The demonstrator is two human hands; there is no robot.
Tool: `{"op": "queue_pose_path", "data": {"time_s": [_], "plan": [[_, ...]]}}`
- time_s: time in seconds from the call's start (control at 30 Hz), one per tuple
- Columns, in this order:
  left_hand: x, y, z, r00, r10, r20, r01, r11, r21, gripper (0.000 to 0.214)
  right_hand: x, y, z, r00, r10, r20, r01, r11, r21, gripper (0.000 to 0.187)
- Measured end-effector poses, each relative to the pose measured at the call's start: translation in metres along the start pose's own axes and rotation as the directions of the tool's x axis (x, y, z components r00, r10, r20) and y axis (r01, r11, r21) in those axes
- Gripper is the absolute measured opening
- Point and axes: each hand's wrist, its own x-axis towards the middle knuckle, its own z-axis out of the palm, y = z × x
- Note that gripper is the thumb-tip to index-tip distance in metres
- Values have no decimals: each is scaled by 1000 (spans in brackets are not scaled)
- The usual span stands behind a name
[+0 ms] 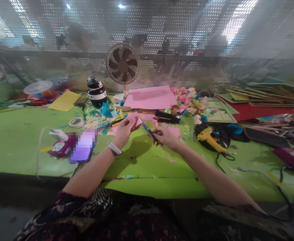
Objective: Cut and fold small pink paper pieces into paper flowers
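Observation:
Between thumb and fingers, my left hand (pixel 125 130) pinches a small piece of pink paper (pixel 136 119). My right hand (pixel 165 136) is closed round the handles of a pair of scissors (pixel 149 130), whose blades point up and left and reach the paper's right edge. Whether the blades are apart is too small to tell. Just beyond my hands lie a black stapler (pixel 167 117) and a large pink sheet (pixel 152 97). Little pink scraps (pixel 171 159) are strewn on the green table (pixel 141 167) near my right wrist.
A fan (pixel 123 63) and a black bottle (pixel 96 92) stand at the back. Folded paper flowers (pixel 185 100) are heaped beyond the stapler. On the right rests a yellow glue gun (pixel 211 139) with its cord; on the left, a phone (pixel 82 145) and a tape roll (pixel 76 123).

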Motion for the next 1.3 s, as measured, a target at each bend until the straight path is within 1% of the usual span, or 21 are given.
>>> {"op": "queue_pose_path", "data": {"time_s": [0.2,0.4,0.53,0.73,0.9,1.03,1.1,1.13,1.2,1.23,1.3], "plan": [[0,1,2,1000,-9,-7,9,1000,-11,44,3,6,0,1000,-3,10,3,1000,3,51],[0,-1,2,999,-14,32,14,1000,3,45,-2,-4,2,1000,5,-12,-5,1000,12,45],[0,-4,2,999,-2,54,2,1000,-9,47,-4,-8,4,999,38,-22,-38,999,-5,42],[0,-5,1,998,3,70,-2,1000,-10,47,-6,-9,5,999,43,-23,-43,999,10,39],[-1,-7,1,997,-5,78,5,1000,-7,48,-5,-6,4,1000,27,-10,-26,999,19,43],[0,-9,0,998,-10,64,11,1000,-11,41,-1,0,3,1000,15,14,-16,1000,25,46],[1,-8,-1,1000,-12,26,13,999,-32,34,0,2,3,999,17,29,-18,999,30,47],[2,-8,-1,1000,-21,0,21,998,-54,30,0,2,3,999,20,38,-22,999,36,48],[4,-6,-2,996,-80,-26,77,990,-120,22,0,2,4,998,28,61,-31,998,53,49],[5,-5,-3,993,-120,-20,116,981,-157,22,0,2,5,997,34,73,-39,997,61,49],[6,-3,-4,983,-185,5,181,959,-217,27,-1,1,5,995,48,88,-54,996,72,47]]}}
